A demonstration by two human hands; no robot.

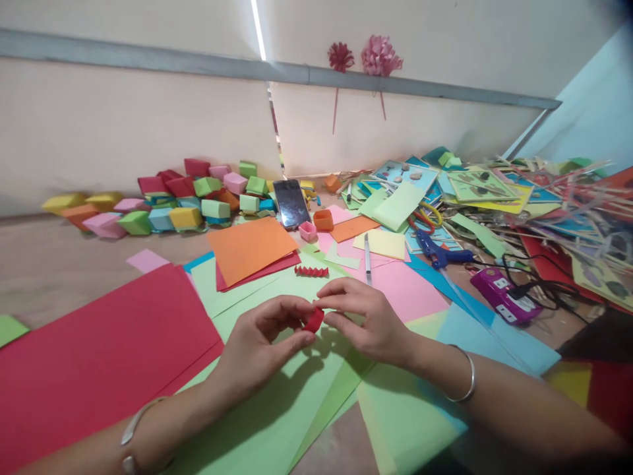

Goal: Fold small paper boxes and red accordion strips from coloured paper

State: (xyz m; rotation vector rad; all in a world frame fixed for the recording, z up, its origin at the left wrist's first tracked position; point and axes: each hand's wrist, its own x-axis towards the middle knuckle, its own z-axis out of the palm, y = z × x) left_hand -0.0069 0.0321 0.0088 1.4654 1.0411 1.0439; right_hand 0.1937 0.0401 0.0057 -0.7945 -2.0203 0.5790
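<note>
A small folded piece of red paper [314,320] is held between both hands, above the green paper sheets [277,396]. My left hand [270,336] pinches it from the left with thumb and fingers. From the right, my right hand [363,316] closes thumb and fingertips on its other side. Just beyond the fingers lies a zigzag-folded red paper strip [311,271]. A grey craft knife [367,258] rests on pink paper behind my right hand. Part of the red piece is hidden by the fingers.
Large red sheets [103,349] lie at left, orange paper [254,247] behind. Folded paper boxes [185,216] line the wall beside a phone [291,203]. At right are a blue glue gun [440,251], scissors [428,216], a purple power strip [505,295] and its black cables.
</note>
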